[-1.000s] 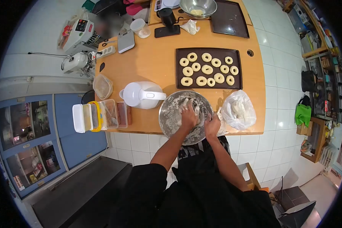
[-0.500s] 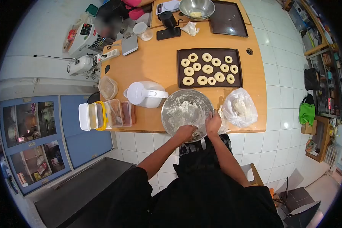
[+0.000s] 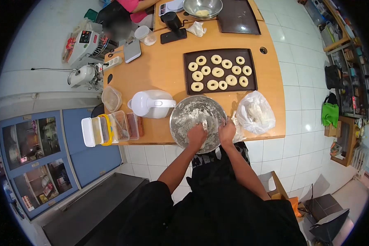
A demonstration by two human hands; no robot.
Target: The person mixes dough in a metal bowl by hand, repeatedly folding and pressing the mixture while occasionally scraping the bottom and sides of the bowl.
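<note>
as the right hand (image 3: 227,132) grasps the bowl (image 3: 176,121), left hand (image 3: 197,137) angled down inside, its grip unclear

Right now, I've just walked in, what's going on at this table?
A person in black is handling a metal mixing bowl at the table's edge. Their left hand is inside it among floury dough streaks, while their right hand grips its right side. Beyond, ring-shaped dough pieces sit on a dark baking tray. A white pitcher stands left of the bowl, a plastic bag right.

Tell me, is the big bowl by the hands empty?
Not empty: a pale, floury mixture shows inside the metal bowl, where the left hand reaches in.
</note>
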